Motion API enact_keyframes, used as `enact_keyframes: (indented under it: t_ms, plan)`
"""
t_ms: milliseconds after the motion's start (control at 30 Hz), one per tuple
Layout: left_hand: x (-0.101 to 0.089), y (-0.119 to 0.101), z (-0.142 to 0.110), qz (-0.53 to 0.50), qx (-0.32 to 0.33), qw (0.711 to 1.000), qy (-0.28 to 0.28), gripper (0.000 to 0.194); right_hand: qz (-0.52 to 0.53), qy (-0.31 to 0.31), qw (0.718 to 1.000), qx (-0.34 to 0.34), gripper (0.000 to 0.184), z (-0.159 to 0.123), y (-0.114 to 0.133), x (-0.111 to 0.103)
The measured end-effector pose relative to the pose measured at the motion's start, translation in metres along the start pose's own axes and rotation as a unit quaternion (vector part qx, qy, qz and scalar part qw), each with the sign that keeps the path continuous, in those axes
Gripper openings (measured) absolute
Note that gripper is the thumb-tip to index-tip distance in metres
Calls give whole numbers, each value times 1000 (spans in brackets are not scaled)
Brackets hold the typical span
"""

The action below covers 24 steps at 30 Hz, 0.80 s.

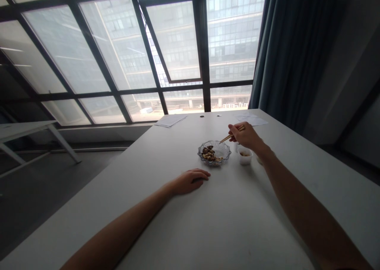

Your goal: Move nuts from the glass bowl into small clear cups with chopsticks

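Note:
A small glass dish (225, 146) with mixed nuts in its left half sits near the middle of the white table (208, 222). My right hand (246, 136) is closed round a pair of wooden chopsticks (230, 136) whose tips hover just above the dish's right side. A small white cup (245, 156) holding a few nuts stands right of the dish, under my right wrist. A second white cup (238, 146) peeks out behind it. My left hand (190, 180) rests palm down on the table in front of the dish, fingers loosely curled, holding nothing.
Sheets of paper (170, 120) lie at the table's far left edge and more paper (252, 119) at the far right. A large window fills the background, a dark curtain (285, 52) hangs on the right, and another white table (26, 129) stands at left.

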State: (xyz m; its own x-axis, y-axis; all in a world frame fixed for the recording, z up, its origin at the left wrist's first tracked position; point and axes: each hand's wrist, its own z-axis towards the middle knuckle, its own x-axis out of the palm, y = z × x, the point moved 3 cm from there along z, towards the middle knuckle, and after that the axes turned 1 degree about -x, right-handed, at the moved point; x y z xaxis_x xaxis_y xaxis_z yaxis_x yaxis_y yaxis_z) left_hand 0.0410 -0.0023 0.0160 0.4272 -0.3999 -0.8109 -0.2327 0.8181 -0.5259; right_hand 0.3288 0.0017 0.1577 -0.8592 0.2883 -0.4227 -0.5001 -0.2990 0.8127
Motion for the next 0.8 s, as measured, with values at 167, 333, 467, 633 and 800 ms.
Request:
enact_keyframes:
  t_ms: [167,333,467,633,800]
  plan:
    - [-1,-1,2,-3,1,1000,1,28,36,35,999,19,35,1,-7,9]
    - [-1,-1,5,1,-2,1000,4,28,65,69,995,39,38,5,-24,23]
    - [-1,-2,6,-1,-1,1000,0,29,68,87,993,46,36,6,-33,33]
    - [-1,-4,6,-6,0,1000,-2,29,53,77,995,41,39,4,-35,38]
    - [-2,-6,5,-12,2,1000,-4,28,23,37,999,25,43,5,-37,35]
